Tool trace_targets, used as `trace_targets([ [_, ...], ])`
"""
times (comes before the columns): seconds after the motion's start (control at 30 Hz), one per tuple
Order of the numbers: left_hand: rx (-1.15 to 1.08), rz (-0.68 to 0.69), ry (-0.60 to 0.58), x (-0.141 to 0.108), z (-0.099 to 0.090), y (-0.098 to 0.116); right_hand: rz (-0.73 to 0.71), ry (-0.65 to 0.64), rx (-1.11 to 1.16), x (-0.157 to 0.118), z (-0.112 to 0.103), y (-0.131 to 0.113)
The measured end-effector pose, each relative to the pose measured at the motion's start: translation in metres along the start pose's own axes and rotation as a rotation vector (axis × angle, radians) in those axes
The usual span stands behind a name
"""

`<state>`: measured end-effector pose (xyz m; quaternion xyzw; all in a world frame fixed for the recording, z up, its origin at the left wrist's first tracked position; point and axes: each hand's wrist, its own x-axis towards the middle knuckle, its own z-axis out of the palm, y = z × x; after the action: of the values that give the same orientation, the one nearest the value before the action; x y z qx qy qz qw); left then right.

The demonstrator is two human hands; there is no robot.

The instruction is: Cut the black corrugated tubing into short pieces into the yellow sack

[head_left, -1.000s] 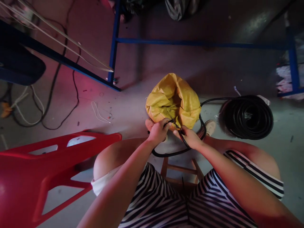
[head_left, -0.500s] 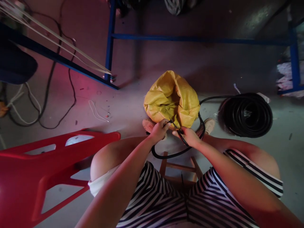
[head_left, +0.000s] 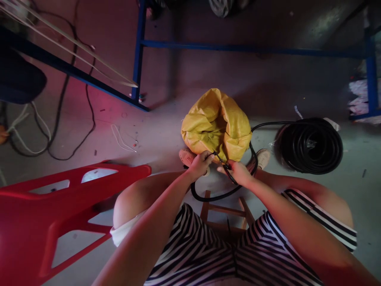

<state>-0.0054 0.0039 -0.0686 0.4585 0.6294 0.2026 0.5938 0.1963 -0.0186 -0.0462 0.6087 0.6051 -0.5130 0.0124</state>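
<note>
Hands: left hand (head_left: 200, 163) and right hand (head_left: 238, 172) both closed, pinching the black cable (head_left: 222, 195) end.
Cable: above the knees, before the yellow sack (head_left: 216, 123); looks springy and flexible, best held near its end.

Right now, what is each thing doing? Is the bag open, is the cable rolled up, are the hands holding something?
yellow bag: on the floor, mouth open, crumpled.
cable coil: wound up, lying flat on the floor.
black cable: loose end runs from the coil, loops under the hands.
left hand: closed on the black cable.
right hand: closed on the black cable.
red chair: tipped on its side.
</note>
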Motion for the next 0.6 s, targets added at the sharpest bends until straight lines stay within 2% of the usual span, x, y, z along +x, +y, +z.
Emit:
trace_targets([
  [0.13,-0.034,-0.008,-0.003,-0.001,-0.001,0.004,-0.013,0.052,0.084,0.001,0.003,0.004],
  [0.33,-0.067,-0.009,0.027,0.001,-0.002,0.005,0.035,0.054,0.257,0.002,0.003,0.003],
  [0.5,-0.106,0.019,0.051,-0.006,-0.005,0.018,0.068,0.097,0.435,-0.003,-0.006,-0.009],
  [0.6,-0.181,0.020,-0.006,-0.018,-0.003,0.033,-0.013,0.170,0.503,-0.010,-0.005,-0.025],
])
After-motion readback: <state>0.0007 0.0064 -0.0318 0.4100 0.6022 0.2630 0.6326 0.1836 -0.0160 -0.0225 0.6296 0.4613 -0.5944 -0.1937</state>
